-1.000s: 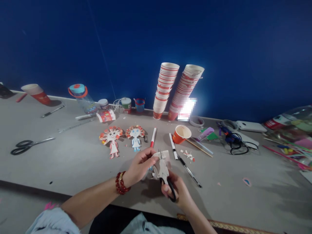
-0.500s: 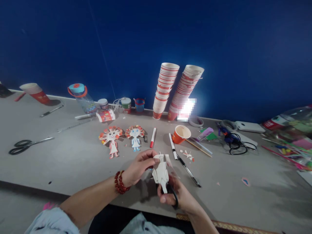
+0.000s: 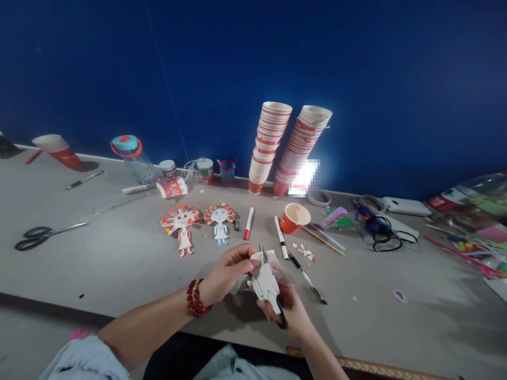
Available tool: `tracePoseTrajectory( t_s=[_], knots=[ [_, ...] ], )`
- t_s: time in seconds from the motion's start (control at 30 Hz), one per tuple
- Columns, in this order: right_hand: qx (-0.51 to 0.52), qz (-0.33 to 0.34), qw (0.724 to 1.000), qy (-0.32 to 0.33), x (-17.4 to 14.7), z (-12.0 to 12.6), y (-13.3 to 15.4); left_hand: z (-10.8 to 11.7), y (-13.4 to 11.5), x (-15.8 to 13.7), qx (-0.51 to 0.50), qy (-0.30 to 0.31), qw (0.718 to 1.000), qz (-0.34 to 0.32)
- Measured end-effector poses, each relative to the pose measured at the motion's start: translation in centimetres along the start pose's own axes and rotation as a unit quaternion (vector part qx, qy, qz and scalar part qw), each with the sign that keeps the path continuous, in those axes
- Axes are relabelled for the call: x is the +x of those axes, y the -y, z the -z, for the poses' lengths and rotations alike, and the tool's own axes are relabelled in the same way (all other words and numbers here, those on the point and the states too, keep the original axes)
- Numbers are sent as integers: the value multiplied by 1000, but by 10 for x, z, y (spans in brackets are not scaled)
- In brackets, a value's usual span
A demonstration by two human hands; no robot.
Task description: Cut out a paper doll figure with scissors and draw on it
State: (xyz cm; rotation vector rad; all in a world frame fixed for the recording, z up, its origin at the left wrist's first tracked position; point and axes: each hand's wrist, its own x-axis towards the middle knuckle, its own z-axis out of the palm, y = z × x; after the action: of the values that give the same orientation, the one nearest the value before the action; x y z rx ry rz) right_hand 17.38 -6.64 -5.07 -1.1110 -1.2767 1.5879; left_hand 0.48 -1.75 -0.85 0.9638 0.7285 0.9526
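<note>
Between thumb and fingers, my left hand [image 3: 232, 272] pinches the upper edge of a white paper cutout [image 3: 266, 282] with pencil lines on it. My right hand [image 3: 291, 311] grips black-handled scissors [image 3: 281, 315]; their blade tips show at the top of the paper, and the rest of the blades is hidden behind it. Beyond my hands lie two paper dolls with fringed heads, one with a red-outlined dress [image 3: 184, 240] and one with a blue-outlined dress [image 3: 221, 231]. A red-capped marker [image 3: 249, 224] and an orange paper cup [image 3: 292, 224] are near them.
Two tall stacks of paper cups [image 3: 269, 150] lean near the blue wall. Another pair of scissors [image 3: 37, 237] lies at left, beyond it a clear bottle [image 3: 137, 161]. Paper scraps [image 3: 304, 252], a black pen [image 3: 308, 278] and a cabled glue gun [image 3: 376, 224] lie to the right.
The paper cutout has tilted and shifted slightly right. The scissor tips now stick out further past its top edge, and my right hand has turned a little. My left hand keeps its pinch.
</note>
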Motion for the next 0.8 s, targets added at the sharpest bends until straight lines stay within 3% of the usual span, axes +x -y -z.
tracePoseTrajectory(
  t_s=[0.5, 0.8],
  knots=[
    [-3, 69, 997, 16, -1, -2, 3, -1, 5, 0, -14, -31, 999, 7],
    [-27, 95, 995, 18, 0, 0, 0, -1, 4, -1, -30, -6, 999, 8]
  ],
)
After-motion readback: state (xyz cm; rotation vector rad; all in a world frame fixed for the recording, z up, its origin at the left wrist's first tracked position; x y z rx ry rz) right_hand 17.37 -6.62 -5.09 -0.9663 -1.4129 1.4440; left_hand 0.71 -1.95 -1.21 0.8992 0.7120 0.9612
